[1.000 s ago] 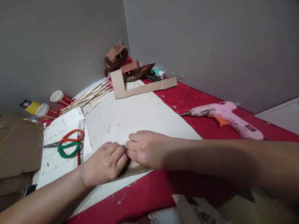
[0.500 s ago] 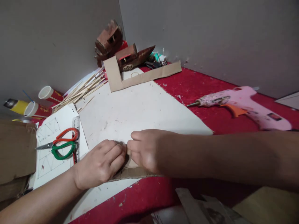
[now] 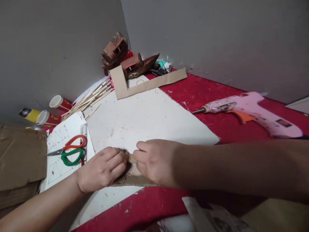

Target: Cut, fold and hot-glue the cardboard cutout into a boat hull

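Observation:
A brown cardboard piece [image 3: 131, 179] lies on the white board [image 3: 135, 119] near the table's front edge, largely covered by my hands. My left hand [image 3: 105, 167] grips its left part with curled fingers. Close beside it, my right hand [image 3: 154, 162] is closed on the same cardboard, fingers bent down onto it. The fingertips of both hands are hidden. Left of my left hand, scissors [image 3: 73, 149] with one orange and one green handle rest on a paper with drawn lines [image 3: 58, 135], beside a clear ruler [image 3: 83, 129].
A pink glue gun [image 3: 256, 106] lies on the red table cover to the right. At the back are an L-shaped cardboard strip [image 3: 154, 84], brown model boats [image 3: 142, 66] and thin wooden sticks [image 3: 89, 96]. Paper cups [image 3: 47, 118] and cardboard sheets [image 3: 21, 158] sit left.
The view has shifted slightly, so the things at the left and back sit further right and lower. My hands have drawn slightly apart, showing more cardboard between them.

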The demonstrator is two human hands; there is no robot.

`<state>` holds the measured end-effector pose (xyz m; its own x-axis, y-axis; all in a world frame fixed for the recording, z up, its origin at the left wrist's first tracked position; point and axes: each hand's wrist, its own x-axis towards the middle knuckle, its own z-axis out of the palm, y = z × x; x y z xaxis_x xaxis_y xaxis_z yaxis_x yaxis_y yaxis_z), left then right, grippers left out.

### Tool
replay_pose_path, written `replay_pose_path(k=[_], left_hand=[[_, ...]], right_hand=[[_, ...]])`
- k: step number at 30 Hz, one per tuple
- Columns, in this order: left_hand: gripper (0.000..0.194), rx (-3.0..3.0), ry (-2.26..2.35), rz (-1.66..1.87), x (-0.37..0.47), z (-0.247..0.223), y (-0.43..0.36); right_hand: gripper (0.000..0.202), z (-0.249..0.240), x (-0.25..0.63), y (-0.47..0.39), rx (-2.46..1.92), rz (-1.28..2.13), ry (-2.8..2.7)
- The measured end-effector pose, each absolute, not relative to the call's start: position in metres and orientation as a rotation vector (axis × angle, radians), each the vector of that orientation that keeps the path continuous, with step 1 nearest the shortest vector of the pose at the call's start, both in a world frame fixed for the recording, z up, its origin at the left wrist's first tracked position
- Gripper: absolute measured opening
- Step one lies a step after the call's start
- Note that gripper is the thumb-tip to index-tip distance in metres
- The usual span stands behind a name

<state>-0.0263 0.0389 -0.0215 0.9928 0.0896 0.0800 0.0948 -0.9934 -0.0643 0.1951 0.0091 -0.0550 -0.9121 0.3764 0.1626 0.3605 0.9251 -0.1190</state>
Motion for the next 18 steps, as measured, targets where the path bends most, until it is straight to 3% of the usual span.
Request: replay_pose_path(k=[11,14,16,18], left_hand=[[0.029,-3.050,-0.175,-0.099,-0.029,-0.024,0.041],[0.026,-3.136,-0.352,-0.044,-0.036,-0.012,0.042],[0.034,-3.170,-0.698,-0.248,-0.044,0.000,0.040],[0.042,-3.048,-1.236,-0.741,-0.053,0.009,0.032]], right_hand=[[0.018,-0.048,0.193,0.000,-0.660,0.102,-2.857],[0.015,-0.040,0.199,0.005,-0.760,0.250,-2.830],[0.014,-0.037,0.204,0.014,-0.873,0.374,-2.716],[0.014,-0.036,0.208,0.022,-0.984,0.448,-2.521]])
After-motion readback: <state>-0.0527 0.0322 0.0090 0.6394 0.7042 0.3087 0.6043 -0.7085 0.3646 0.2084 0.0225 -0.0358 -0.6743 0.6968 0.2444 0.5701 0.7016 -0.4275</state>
